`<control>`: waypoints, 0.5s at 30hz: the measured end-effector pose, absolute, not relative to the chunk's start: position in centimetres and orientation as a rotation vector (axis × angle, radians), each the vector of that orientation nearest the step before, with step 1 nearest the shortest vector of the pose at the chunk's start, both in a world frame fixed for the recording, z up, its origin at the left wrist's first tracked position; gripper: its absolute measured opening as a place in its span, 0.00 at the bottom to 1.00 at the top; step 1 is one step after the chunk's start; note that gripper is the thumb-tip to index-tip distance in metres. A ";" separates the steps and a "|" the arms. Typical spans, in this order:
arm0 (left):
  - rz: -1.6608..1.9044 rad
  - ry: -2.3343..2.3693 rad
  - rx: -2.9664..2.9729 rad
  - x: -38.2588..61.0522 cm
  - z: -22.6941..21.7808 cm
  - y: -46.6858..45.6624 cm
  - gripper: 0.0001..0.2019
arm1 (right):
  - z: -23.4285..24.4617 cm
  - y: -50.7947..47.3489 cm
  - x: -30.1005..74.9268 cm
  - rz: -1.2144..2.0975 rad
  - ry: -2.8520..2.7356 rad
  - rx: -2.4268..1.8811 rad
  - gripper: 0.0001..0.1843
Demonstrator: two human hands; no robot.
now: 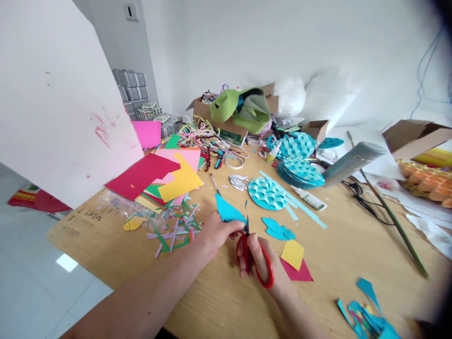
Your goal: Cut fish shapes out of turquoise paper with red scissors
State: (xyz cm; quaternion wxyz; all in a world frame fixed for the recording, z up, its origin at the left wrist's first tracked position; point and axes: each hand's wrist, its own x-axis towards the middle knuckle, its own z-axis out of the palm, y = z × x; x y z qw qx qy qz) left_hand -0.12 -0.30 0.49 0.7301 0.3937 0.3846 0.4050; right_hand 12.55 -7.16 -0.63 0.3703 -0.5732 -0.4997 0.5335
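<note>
My left hand [217, 230] pinches a piece of blue paper [228, 210] that points up and to the left. In my right hand [256, 256] are red-handled scissors [269, 278], their blades at the paper's right end. A small dark blue scrap [246, 204] shows just above the blades. To the right of the scissors lies a blue paper cutout [277, 229]. Close by are a yellow paper piece [293, 253] and a crimson paper piece [300, 272] beneath it. Beyond the hands sits a blue disc with pale woven strips [267, 193].
Coloured sheets [141, 174] and thin paper strips [173, 230] spread at left, beside a yellow fish cutout [134, 223]. At right are a glue bottle [310, 198], a metallic cylinder [353, 162] and a long green stick [395, 223]. Blue scraps [367, 315] lie near right.
</note>
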 end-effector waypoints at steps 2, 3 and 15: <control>0.888 0.849 0.871 -0.1 0.4 -0.3 0.09 | -0.6 -7.2 12.6 1.375 -1.283 -1.476 0.35; 0.886 0.851 0.873 -0.1 0.4 -0.3 0.09 | -0.6 -7.1 12.7 1.376 -1.283 -1.479 0.35; 0.892 0.840 0.895 -0.2 0.3 -0.2 0.09 | 0.2 -7.2 12.6 1.349 -1.291 -1.552 0.35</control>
